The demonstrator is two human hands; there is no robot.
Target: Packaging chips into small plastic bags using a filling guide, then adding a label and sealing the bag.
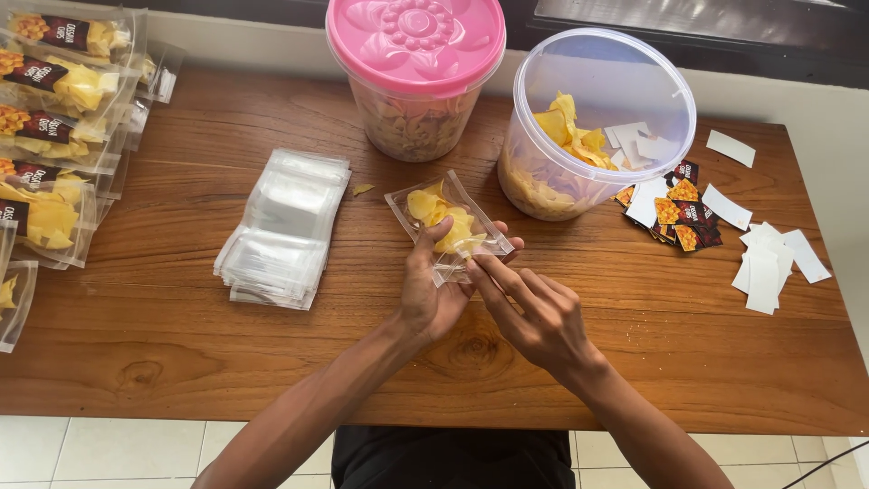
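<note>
The left hand [433,294] grips a small clear bag of yellow chips [445,226] from beneath, steadying it just above the table [181,362], while the right hand's [536,317] fingers pinch its near edge, empty bags [285,226] lying left.

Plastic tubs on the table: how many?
2. The pink-lidded tub stands at the back centre; the open clear tub, tilted and holding yellow chips, lies to its right. None seems hidden.

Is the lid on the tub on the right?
No, the clear tub stands open; only the other tub wears a pink lid.
</note>
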